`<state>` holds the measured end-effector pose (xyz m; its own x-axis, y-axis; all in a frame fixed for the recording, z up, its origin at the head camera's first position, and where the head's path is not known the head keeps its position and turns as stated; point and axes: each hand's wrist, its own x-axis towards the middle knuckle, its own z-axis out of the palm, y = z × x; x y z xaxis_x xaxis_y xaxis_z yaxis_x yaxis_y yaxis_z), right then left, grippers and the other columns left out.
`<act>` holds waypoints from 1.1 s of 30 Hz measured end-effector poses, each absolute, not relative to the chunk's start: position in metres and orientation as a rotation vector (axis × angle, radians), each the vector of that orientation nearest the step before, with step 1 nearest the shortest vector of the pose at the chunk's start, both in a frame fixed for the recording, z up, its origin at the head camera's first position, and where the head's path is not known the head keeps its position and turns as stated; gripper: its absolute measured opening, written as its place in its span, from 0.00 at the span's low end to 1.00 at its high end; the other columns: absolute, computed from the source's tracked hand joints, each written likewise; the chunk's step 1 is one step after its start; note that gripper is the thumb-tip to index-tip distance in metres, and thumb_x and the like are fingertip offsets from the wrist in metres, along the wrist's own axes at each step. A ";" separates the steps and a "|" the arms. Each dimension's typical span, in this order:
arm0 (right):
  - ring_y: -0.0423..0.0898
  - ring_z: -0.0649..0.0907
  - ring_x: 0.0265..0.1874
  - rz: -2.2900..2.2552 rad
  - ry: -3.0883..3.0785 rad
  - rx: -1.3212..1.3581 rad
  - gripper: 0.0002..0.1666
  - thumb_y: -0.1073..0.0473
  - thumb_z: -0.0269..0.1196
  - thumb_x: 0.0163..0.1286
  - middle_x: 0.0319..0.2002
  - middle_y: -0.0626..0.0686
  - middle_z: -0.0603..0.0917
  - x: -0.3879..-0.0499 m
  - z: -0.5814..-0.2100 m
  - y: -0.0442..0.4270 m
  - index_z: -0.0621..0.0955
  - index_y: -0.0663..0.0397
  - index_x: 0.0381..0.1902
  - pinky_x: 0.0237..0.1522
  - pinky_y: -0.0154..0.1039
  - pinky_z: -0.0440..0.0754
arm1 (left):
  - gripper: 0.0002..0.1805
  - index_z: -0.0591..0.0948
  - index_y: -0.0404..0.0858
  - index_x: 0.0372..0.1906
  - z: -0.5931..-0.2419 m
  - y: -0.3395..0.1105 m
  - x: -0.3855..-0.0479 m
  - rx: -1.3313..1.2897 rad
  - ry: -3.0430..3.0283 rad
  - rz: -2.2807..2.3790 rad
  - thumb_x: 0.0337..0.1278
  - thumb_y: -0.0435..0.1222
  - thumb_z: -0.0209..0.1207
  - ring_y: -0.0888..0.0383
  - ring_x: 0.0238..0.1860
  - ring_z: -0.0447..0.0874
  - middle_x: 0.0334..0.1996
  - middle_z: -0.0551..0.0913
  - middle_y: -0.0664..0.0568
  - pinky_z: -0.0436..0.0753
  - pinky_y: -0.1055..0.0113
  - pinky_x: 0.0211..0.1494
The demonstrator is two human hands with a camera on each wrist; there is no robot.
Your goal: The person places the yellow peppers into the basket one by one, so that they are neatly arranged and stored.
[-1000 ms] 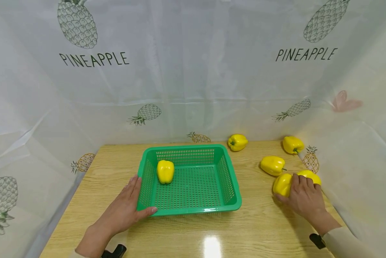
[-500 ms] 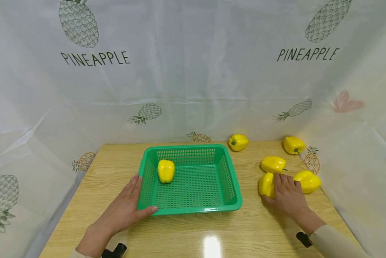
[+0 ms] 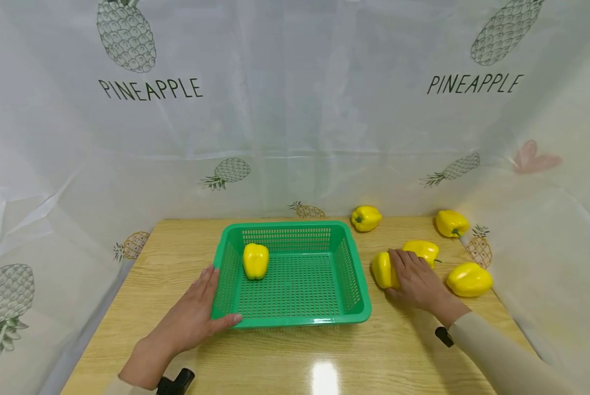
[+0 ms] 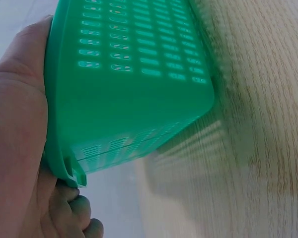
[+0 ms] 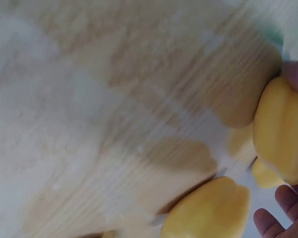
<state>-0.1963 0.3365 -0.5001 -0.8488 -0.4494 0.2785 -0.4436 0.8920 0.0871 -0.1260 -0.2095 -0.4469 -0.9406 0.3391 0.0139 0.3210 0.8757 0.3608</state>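
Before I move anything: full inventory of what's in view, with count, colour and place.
Basket: 1, green, on the table
Pepper in basket: 1, yellow, toward the left end
Gripped pepper: 1, yellow, right of the basket
Loose peppers: 4, yellow, on the tabletop to the right, one partly hidden
Table: 1, light wood, under the basket
Pineapple-print sheeting: count unclear, whitish, back and sides
Wrist pieces: 2, black, one per wrist
Sleeves: 2, beige, lower edge
Left hand: 1, touching the basket's near-left corner
Right hand: 1, holding the gripped pepper

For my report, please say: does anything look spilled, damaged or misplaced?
Nothing stands out: the green basket sits upright, the yellow peppers look undamaged, and the bright patch on the table seems reflected light, not a spill.
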 end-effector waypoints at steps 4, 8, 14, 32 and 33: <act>0.68 0.79 0.60 -0.094 -2.768 0.690 0.66 0.36 0.81 0.53 0.63 0.72 0.77 -0.201 -0.498 0.337 0.64 0.72 0.75 0.60 0.67 0.81 | 0.68 0.49 0.23 0.83 -0.447 -0.210 -0.127 0.528 2.999 0.563 0.62 0.74 0.56 0.30 0.83 0.51 0.84 0.44 0.29 0.61 0.34 0.81; 0.69 0.77 0.64 -0.126 -2.811 0.703 0.69 0.33 0.79 0.54 0.66 0.72 0.75 -0.206 -0.496 0.340 0.63 0.73 0.76 0.66 0.67 0.77 | 0.68 0.48 0.24 0.83 -0.447 -0.209 -0.128 0.530 3.002 0.552 0.62 0.75 0.56 0.30 0.82 0.51 0.84 0.44 0.29 0.62 0.34 0.80; 0.69 0.75 0.67 -0.100 -2.870 0.727 0.68 0.34 0.79 0.54 0.69 0.71 0.74 -0.214 -0.493 0.343 0.62 0.72 0.76 0.70 0.67 0.73 | 0.68 0.48 0.25 0.83 -0.448 -0.210 -0.129 0.527 2.995 0.554 0.62 0.75 0.55 0.31 0.83 0.51 0.85 0.44 0.30 0.61 0.34 0.81; 0.65 0.80 0.59 -0.189 -2.655 0.732 0.67 0.36 0.83 0.47 0.58 0.68 0.81 -0.226 -0.491 0.341 0.65 0.70 0.71 0.63 0.65 0.79 | 0.70 0.46 0.26 0.84 -0.449 -0.210 -0.128 0.488 2.970 0.582 0.60 0.76 0.55 0.30 0.83 0.50 0.85 0.42 0.32 0.62 0.33 0.80; 0.65 0.80 0.59 -0.204 -2.645 0.733 0.67 0.36 0.83 0.47 0.58 0.68 0.81 -0.227 -0.490 0.341 0.65 0.70 0.71 0.63 0.65 0.78 | 0.70 0.46 0.26 0.84 -0.449 -0.210 -0.128 0.487 2.970 0.583 0.60 0.76 0.55 0.30 0.83 0.50 0.85 0.42 0.31 0.62 0.33 0.80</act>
